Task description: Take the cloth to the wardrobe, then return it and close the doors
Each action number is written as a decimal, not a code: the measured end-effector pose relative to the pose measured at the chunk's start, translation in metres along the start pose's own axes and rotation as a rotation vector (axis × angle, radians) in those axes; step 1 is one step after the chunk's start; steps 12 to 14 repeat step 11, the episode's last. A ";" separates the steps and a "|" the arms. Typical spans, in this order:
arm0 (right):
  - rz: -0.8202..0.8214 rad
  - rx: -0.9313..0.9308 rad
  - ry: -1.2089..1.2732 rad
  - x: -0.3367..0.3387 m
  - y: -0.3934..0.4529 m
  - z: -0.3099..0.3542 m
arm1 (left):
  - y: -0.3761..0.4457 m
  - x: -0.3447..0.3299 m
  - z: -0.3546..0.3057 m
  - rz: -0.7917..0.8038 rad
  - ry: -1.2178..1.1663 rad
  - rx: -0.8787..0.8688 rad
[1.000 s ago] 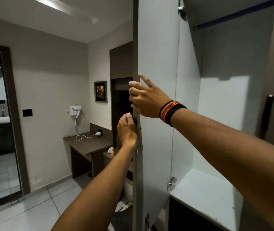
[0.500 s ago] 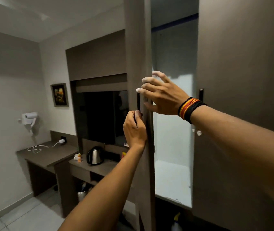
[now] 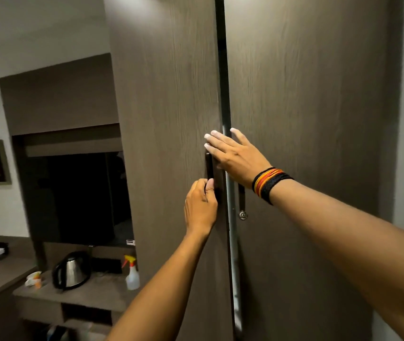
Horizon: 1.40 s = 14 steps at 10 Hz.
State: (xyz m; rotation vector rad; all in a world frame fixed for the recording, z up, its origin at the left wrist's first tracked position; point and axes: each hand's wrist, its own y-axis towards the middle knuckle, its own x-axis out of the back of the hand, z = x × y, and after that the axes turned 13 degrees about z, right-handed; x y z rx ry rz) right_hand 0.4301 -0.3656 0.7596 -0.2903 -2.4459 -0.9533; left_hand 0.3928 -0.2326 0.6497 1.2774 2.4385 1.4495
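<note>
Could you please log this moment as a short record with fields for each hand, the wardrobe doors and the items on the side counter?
left hand: gripping the dark handle of the left door
right hand: open, palm flat at the left door's edge
right door: shut
gap: narrow slit between the doors
counter: kettle, spray bottle
cloth: not visible

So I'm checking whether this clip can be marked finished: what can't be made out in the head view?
- Wardrobe inside, and any cloth: hidden behind the left door and right door; only a thin gap shows.
- Left door's handle: lower part covered by the left hand.
- Right handle: mostly behind the right hand.
- Lock: too small to read.
- Door tops and bottoms: cut off by the frame.
</note>
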 end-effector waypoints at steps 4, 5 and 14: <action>0.214 -0.218 -0.053 -0.028 0.028 0.003 | 0.047 -0.018 0.005 0.285 0.080 0.132; 0.231 -0.256 -0.056 -0.037 0.034 0.004 | 0.054 -0.023 0.006 0.312 0.087 0.151; -0.101 -0.488 0.273 -0.066 0.016 0.020 | 0.069 -0.007 0.024 0.090 0.495 -0.280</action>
